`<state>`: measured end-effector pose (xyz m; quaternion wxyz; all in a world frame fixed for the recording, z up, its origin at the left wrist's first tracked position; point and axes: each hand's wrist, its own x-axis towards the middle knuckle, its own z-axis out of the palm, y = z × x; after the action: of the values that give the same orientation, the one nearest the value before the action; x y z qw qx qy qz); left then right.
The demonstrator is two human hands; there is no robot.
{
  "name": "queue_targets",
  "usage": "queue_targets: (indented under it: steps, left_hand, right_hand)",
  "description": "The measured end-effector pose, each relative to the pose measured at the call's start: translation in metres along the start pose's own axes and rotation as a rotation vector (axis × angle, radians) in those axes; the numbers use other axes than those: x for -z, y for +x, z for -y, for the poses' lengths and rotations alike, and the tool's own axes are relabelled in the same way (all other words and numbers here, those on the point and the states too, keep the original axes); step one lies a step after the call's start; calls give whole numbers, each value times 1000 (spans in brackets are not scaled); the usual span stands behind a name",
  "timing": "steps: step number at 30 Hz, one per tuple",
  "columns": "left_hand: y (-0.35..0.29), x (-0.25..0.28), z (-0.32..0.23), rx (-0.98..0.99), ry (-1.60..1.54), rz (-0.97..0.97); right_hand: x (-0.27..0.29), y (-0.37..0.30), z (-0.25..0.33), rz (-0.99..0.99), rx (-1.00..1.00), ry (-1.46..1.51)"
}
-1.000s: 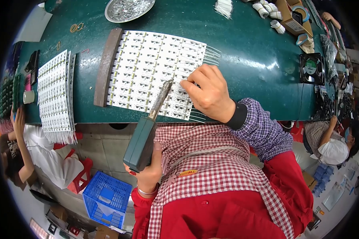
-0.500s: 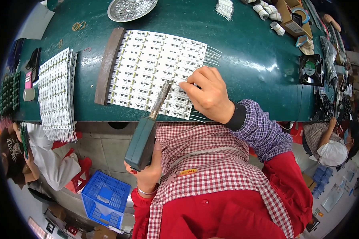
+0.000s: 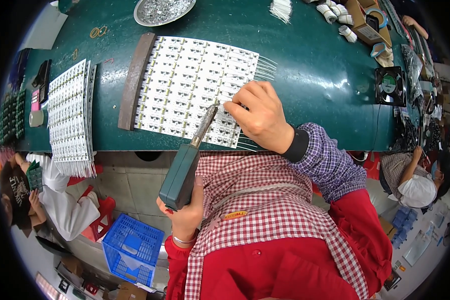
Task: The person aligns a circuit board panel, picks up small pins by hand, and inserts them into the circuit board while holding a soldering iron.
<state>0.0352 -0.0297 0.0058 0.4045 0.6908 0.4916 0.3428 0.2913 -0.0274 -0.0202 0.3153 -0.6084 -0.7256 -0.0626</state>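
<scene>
A white sheet of small circuit boards (image 3: 185, 75) lies on the green table, its left edge against a dark brown bar (image 3: 135, 82). Thin white wires (image 3: 266, 67) stick out past its right edge. My left hand (image 3: 187, 212) is closed round the dark green handle of a soldering iron (image 3: 181, 172), held below the table edge. The iron's metal tip reaches up and right onto the sheet. Just right of the tip, my right hand (image 3: 260, 115) is bent over the sheet with thumb and forefinger pinched together. What lies between those fingertips is too small to make out.
More wired board sheets (image 3: 70, 112) overhang the table at left. A metal dish of silvery bits (image 3: 163, 11) stands at the back, near loose white wires (image 3: 281, 10). A small black fan (image 3: 390, 87) sits at right. A blue crate (image 3: 132, 250) is on the floor; co-workers sit both sides.
The soldering iron's handle has shifted slightly up and right, its tip staying near my right fingertips. My right hand has hardly moved. At far left, a co-worker's green board has turned flatter to view.
</scene>
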Motion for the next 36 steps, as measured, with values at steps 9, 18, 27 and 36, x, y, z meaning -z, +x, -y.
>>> queue_targets:
  steps: [9,18,27,36]
  left_hand:
    - [-7,4,8,86,-13,21]
    - [-5,3,8,75,-116,-49]
    - [3,32,8,-99,4,-49]
    - [16,38,-14,-217,-96,-234]
  right_hand:
    - [-1,0,-1,1,-5,-2]
    - [-1,0,-1,2,0,-2]
    - [7,-14,28,51,21,137]
    - [5,-40,35,53,-25,172]
